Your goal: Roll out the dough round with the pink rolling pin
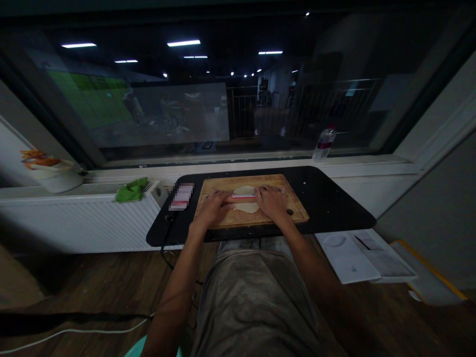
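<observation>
A pale round of flattened dough (245, 207) lies on a wooden cutting board (297, 210) on a small black table (327, 198). A red rolling pin (244, 196) lies across the dough. My left hand (212, 207) presses flat on the pin's left end, fingers stretched out. My right hand (272, 201) presses on its right end in the same way. Both palms cover the pin's ends.
A blurred-out object (181, 196) sits at the table's left. A green cloth (131, 190) lies on the white radiator. A plastic bottle (324, 144) stands on the windowsill, a white bowl (55, 178) at far left. Papers (357, 255) lie on the floor to the right, cables to the left.
</observation>
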`<state>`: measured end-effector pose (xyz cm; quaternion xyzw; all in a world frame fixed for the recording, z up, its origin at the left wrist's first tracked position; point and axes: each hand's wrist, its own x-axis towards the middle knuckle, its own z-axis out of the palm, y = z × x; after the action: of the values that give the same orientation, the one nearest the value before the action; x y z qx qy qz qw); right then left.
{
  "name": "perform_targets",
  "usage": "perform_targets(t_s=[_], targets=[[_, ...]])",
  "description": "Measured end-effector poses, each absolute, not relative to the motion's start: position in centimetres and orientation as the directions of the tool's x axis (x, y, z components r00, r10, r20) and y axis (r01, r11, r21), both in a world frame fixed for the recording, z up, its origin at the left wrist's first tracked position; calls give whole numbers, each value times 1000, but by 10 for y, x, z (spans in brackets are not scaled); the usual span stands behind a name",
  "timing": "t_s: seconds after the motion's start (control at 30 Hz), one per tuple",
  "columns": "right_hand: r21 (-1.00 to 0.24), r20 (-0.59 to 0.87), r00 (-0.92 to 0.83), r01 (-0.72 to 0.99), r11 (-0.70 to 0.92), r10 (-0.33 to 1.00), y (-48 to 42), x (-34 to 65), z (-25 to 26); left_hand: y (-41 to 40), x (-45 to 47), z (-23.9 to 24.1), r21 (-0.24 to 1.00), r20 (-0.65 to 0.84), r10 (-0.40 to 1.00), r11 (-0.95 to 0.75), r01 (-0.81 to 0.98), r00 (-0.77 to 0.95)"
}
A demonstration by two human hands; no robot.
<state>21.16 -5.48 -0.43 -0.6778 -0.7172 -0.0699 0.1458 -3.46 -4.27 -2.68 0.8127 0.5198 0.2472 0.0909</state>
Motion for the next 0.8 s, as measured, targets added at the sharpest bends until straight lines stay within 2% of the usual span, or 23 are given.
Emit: perform_targets(t_s=[0.23,0.33,0.43,0.6,0.8], targets=[[-94,323,-59,991,94,945,-55,214,-8,-30,-48,-42,481,410,798,-600,639,441],[-106,340,-71,988,114,938,-55,215,-11,-25,-53,-49,516,421,794,-608,604,439],[-127,357,-112,978,167,927,-55,218,-15,-24,-53,-52,530,440,798,-601,599,411],[-137,366,-298,920,368,881,-48,226,-26,-30,-47,-52,504,511,790,-594,627,338],[-112,381,-303,923,369,873,-38,229,-38,-49,-46,-46,477,640,759,-516,711,121]])
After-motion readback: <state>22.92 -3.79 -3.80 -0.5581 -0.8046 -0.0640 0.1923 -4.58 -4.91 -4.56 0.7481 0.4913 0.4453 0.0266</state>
